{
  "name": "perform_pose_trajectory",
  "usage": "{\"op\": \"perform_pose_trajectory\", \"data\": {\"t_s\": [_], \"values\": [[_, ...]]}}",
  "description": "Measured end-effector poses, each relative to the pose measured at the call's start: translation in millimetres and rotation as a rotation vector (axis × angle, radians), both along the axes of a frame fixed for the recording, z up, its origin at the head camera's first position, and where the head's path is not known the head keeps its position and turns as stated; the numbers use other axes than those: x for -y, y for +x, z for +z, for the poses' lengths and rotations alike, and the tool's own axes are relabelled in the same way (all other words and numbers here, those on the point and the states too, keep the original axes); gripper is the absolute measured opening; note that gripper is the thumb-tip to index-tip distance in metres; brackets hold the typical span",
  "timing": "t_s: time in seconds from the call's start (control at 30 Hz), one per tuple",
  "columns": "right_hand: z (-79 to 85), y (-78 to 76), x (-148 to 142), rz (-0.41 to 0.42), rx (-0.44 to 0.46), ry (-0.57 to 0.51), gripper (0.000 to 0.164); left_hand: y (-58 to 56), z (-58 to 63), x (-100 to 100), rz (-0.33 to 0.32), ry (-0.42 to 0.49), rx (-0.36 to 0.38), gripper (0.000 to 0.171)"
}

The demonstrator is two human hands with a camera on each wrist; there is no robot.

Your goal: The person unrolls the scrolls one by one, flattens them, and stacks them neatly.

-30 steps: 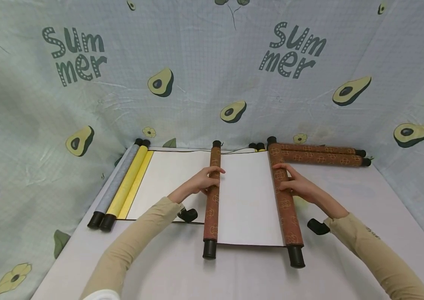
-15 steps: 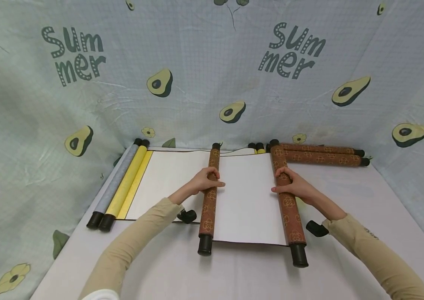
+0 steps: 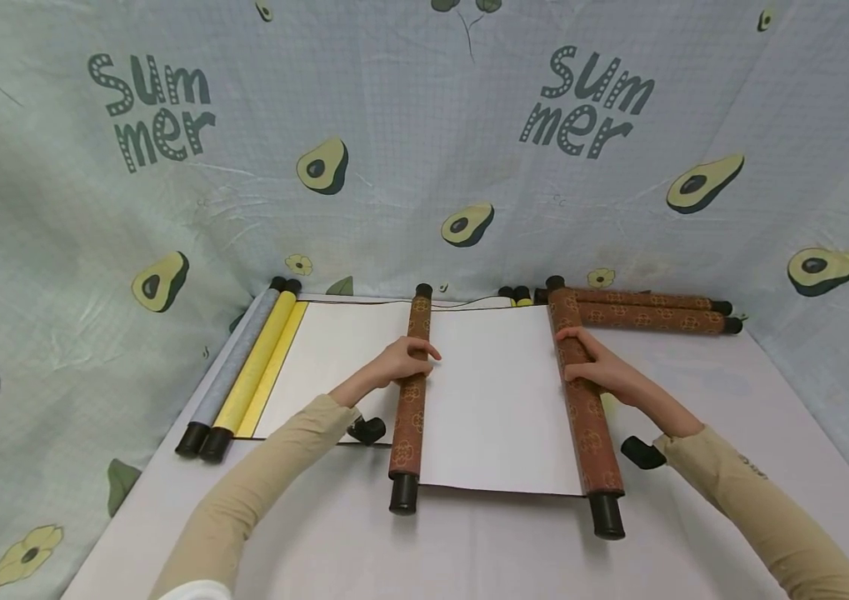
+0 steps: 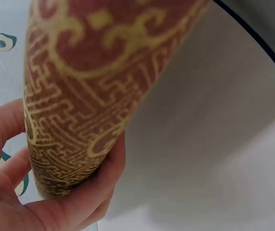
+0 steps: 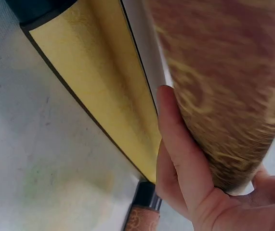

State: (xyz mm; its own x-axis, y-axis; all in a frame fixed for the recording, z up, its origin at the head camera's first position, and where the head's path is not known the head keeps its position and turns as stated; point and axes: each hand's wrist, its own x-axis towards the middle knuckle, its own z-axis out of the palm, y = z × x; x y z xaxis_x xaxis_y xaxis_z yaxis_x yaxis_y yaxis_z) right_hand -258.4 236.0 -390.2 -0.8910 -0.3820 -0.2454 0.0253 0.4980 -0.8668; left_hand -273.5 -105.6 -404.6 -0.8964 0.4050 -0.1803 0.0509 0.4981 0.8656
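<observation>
A hanging scroll with a white paper face [image 3: 495, 392] lies partly unrolled on the pale grey table [image 3: 469, 550], and everything here is placed from that white sheet. Along its left edge runs a roll of red-brown brocade with gold medallions and black end knobs [image 3: 407, 417]; the left hand [image 3: 397, 360] has fingers curled over this roll near its middle, thumb underneath, as the wrist view confirms [image 4: 70, 96]. Along the sheet's right edge lies the matching brocade roll [image 3: 587, 417], and the right hand [image 3: 589, 362] is wrapped over it likewise, fingers [image 5: 180, 144] cupping its underside. The rolls look light but stiff along their length, so a grip at mid-length probably keeps them level; the paper between is thin and likely to crease or tear if the two rolls skew. Under the sheet lies a yellow-bordered opened scroll [image 3: 274, 367], a grey roll [image 3: 232, 367] left of that, and two more brocade scrolls [image 3: 649, 310] behind the right edge.
</observation>
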Motion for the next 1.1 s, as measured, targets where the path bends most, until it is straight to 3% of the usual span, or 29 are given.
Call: {"op": "perform_pose_trajectory", "data": {"t_s": [0.13,0.27,0.63,0.77,1.0,1.1], "values": [[0.1,1.7,-1.9,-0.001,0.040,-0.003,0.060,0.1,-0.7,3.3,-0.011,-0.029,0.009,0.028],[-0.6,0.9,-5.1,0.003,0.020,-0.015,0.057,0.4,0.0,4.9,-0.009,-0.053,0.013,0.028],[1.1,4.3,-9.9,0.004,0.018,-0.047,0.028,-1.0,1.7,8.7,0.021,-0.051,0.025,0.027],[2.5,7.0,-8.1,-0.005,-0.010,-0.032,0.020,-1.3,2.0,9.8,0.003,-0.054,0.030,0.027],[-2.0,8.2,-3.1,-0.036,-0.129,0.059,0.040,0.5,2.2,9.0,0.009,-0.040,-0.046,0.015],[-4.0,7.7,-3.8,-0.032,-0.175,0.066,0.043,1.6,3.1,7.3,0.028,-0.048,-0.092,0.018]]}}
